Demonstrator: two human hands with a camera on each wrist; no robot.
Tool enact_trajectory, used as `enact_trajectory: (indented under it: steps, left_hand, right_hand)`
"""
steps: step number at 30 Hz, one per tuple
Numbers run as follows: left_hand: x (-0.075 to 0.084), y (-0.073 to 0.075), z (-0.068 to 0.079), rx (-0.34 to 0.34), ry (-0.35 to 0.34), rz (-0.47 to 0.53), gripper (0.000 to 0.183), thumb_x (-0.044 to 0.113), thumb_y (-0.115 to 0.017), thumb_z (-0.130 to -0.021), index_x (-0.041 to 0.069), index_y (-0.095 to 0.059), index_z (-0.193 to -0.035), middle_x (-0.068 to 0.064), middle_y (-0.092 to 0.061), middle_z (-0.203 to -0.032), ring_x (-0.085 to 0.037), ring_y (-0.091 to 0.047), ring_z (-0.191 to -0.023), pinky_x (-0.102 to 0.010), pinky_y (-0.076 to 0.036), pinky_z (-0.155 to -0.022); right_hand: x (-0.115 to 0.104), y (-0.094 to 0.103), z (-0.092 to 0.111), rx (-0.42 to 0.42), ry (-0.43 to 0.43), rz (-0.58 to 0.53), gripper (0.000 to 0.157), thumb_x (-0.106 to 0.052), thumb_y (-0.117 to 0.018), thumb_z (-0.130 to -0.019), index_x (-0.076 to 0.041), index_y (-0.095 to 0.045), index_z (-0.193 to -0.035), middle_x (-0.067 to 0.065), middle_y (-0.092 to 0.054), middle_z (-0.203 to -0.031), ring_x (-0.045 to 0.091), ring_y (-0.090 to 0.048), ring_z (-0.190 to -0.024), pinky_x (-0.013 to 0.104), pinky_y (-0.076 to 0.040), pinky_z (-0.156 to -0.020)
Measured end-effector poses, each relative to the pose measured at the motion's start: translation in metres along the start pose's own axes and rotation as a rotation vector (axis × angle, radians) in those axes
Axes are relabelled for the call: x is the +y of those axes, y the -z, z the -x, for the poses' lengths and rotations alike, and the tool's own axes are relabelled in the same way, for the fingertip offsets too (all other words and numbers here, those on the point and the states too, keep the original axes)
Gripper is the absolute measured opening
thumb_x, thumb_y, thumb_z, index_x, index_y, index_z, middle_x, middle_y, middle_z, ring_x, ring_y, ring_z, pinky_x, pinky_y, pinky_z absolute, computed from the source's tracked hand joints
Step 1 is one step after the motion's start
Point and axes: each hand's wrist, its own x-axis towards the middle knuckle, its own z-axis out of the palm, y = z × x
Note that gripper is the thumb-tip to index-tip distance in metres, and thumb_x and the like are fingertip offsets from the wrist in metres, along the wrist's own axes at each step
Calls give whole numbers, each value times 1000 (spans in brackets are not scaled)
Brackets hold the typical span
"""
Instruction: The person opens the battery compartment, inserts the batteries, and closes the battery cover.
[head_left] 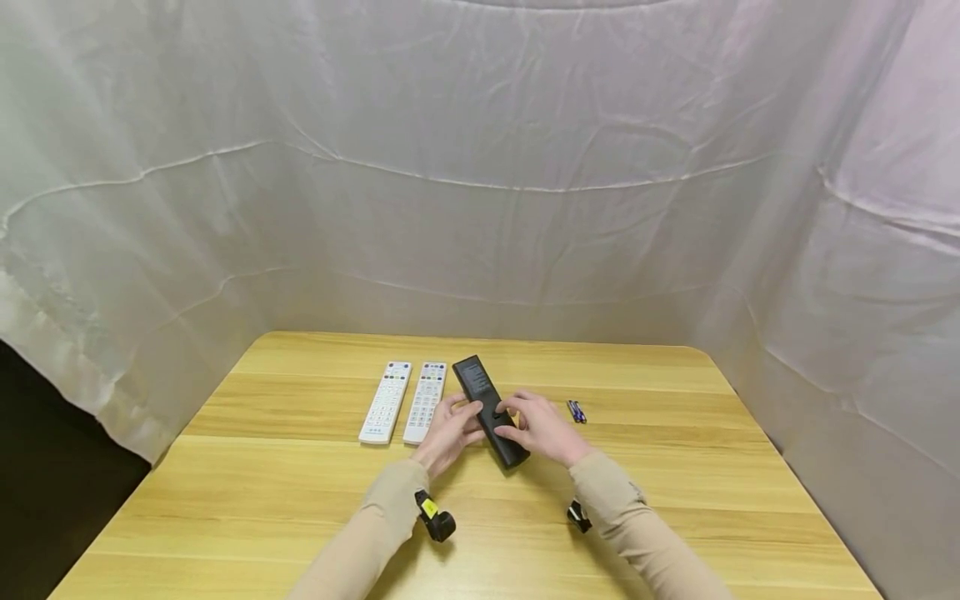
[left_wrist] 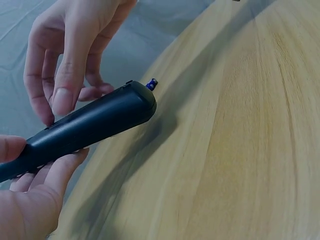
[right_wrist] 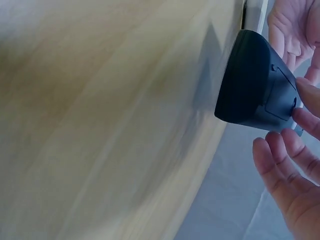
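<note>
A black remote control (head_left: 472,377) is held tilted above the table, its back with a printed label facing up. My left hand (head_left: 448,427) grips it from the left, thumb on top and fingers beneath. On the lower half of the back sits the battery cover (right_wrist: 280,97). My right hand (head_left: 546,429) bends over that cover, its thumb and forefinger pinching at the cover's latch end. The other right fingers (right_wrist: 272,160) hang beside the remote in the right wrist view. A pair of small blue batteries (head_left: 577,411) lies to the right of this hand.
Two white remotes lie side by side left of the hands, the outer one (head_left: 386,402) and the inner one (head_left: 426,402), buttons up. The wooden table (head_left: 262,475) has pale curtains (head_left: 480,233) behind and beside it.
</note>
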Motion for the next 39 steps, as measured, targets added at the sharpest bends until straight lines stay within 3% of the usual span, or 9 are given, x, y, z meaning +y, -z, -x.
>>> enact_trajectory:
  steps: [7, 14, 20, 31, 39]
  left_hand:
    - [-1, -2, -1, 22, -6, 9, 49, 8, -50, -103, -3, -25, -144, -36, -51, -141, -22, -73, -101, -32, -64, -83]
    - [-2, -2, -1, 26, -13, 12, 50, 8, -50, -103, -4, -26, -145, -36, -52, -140, -22, -73, -100, -33, -64, -84]
    - [-3, -1, -2, 17, -21, 7, 50, 8, -49, -103, -4, -26, -146, -36, -51, -141, -22, -73, -102, -33, -64, -86]
    - [-4, -2, -2, 22, -18, 4, 53, 8, -50, -103, -4, -24, -147, -36, -50, -142, -27, -72, -107, -38, -63, -91]
    - [-4, -3, -2, 22, -22, 0, 52, 9, -50, -103, -4, -24, -146, -36, -51, -141, -25, -73, -103, -36, -64, -89]
  right_hand:
    - [-3, -2, -6, 17, 5, -37, 20, -23, -78, -89, -11, -68, -101, 3, -61, -90, 12, -52, -70, 19, -43, -60]
    - [0, -4, -13, 1, -4, -45, 22, -24, -80, -87, -10, -65, -96, 3, -57, -78, 8, -47, -68, 18, -40, -59]
    - [4, -5, -18, -45, -33, -117, 22, -20, -81, -85, -10, -63, -93, -2, -54, -70, 7, -46, -63, 19, -40, -57]
    - [10, -5, -20, -58, -23, -132, 24, -22, -81, -85, -11, -62, -92, -4, -53, -67, 5, -43, -58, 17, -37, -54]
    - [12, -4, -20, -57, -11, -152, 25, -22, -82, -84, -10, -61, -91, -4, -52, -67, 6, -43, -58, 17, -36, -53]
